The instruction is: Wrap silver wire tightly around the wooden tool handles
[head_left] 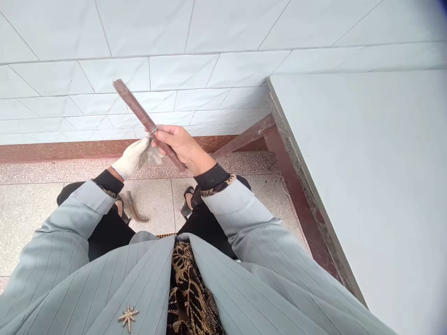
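Observation:
A reddish-brown wooden stick point(134, 104) slants across in front of me, its far end up to the left. Thin wire point(153, 130) is wrapped around it near the middle. My bare right hand point(179, 142) grips the stick just below the wire, thumb on top. My left hand point(138, 156), in a white knit glove, has its fingers curled in at the stick's underside by the wire. Its fingertips are partly hidden behind the stick. On the floor between my feet lies a curved brown piece point(134, 209) whose kind I cannot make out.
A white-topped table point(370, 163) with a reddish-brown wooden frame point(296, 186) stands close on my right. Ahead rises a white tiled wall point(181, 72) with a brown skirting point(70, 150). Speckled floor tiles point(31, 204) lie below, and a thin cord point(283, 184) runs near the table leg.

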`<state>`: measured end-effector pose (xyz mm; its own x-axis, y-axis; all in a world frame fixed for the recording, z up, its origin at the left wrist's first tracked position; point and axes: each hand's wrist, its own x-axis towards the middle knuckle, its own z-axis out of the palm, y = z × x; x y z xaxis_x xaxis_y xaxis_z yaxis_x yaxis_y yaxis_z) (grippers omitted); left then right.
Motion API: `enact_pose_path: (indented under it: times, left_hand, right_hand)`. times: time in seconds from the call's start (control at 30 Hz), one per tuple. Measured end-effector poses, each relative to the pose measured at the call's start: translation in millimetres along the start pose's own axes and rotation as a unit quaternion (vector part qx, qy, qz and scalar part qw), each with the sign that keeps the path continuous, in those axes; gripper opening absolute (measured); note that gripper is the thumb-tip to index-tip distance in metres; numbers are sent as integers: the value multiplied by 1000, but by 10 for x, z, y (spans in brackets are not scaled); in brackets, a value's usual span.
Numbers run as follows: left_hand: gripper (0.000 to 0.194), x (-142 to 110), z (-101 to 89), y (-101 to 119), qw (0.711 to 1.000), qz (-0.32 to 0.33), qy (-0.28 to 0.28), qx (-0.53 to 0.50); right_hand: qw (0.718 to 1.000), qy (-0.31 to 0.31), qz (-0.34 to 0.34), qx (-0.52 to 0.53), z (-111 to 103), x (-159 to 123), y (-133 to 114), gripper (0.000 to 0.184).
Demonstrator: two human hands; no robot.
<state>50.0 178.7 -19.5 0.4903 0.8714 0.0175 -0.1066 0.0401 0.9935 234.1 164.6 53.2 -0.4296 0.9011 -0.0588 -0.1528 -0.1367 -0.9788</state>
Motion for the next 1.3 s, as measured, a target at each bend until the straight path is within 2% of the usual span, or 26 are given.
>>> enact_pose_path:
  times: [0.07,0.17,0.23,0.3,0.4,0.43,0.5,0.57,0.6,0.63,0.67,0.73,0.77,0.83,0.87,0.93,1.03,1.1,1.17,1.23,1.3]
  left_hand:
    - [45,-62,61,78,999,11,32,-7]
    - [30,-149,31,140,995,-6,4,104]
    - [24,-167,-18,180,977,-21,-20,210]
    - [24,-156,-61,224,948,-21,-40,315]
    - [25,-114,-108,273,900,-21,-106,423]
    - [25,-99,-124,280,887,-26,-137,439]
    - [24,-67,-163,277,875,-37,-195,441]
    - [21,-35,-211,259,885,-49,-223,406]
    - [19,-20,-235,246,898,-56,-219,378]
    - [18,-7,-257,233,913,-62,-207,347]
    - [18,2,-273,219,927,-70,-192,314]
    - [20,7,-279,187,953,-83,-146,251]
    - [22,1,-265,170,961,-90,-130,228]
    - [26,-23,-206,133,962,-101,-130,217]
    - [26,-40,-167,115,957,-103,-144,229]
    - [25,-75,-89,84,938,-101,-197,268]
    - [25,-115,-31,72,905,-98,-261,321]
    - [25,-126,-52,100,891,-96,-270,351]
    - [25,-126,-108,156,891,-93,-251,368]
    - [23,-116,-173,223,897,-90,-220,372]
    - [22,-101,-232,278,905,-91,-191,369]
  right_hand:
    - [999,39,17,-31,-107,56,-64,33]
    - [983,85,48,-158,-243,161,-79,17]
    - [942,104,58,-312,-298,230,-11,12]
    - [871,94,72,-477,-326,275,102,19]
    - [756,0,118,-644,-327,257,266,34]
    - [729,-59,135,-669,-318,230,296,34]
    - [693,-223,175,-662,-289,154,302,26]
    - [687,-376,193,-591,-256,70,241,18]
    - [701,-418,184,-547,-243,31,194,15]
    - [731,-425,153,-512,-234,-3,142,13]
    - [772,-394,111,-486,-231,-30,92,13]
    - [854,-259,41,-449,-244,-55,13,16]
    - [884,-181,23,-432,-260,-51,-10,19]
    - [909,-47,22,-413,-300,-17,-18,23]
    - [906,-3,31,-421,-322,9,-7,24]
    - [871,43,56,-487,-359,65,36,23]
    - [765,33,100,-636,-362,110,122,30]
    - [693,-21,133,-709,-316,102,180,34]
    - [643,-101,158,-742,-239,70,225,34]
    - [625,-199,164,-737,-153,26,245,31]
    - [640,-286,144,-699,-85,-18,232,24]
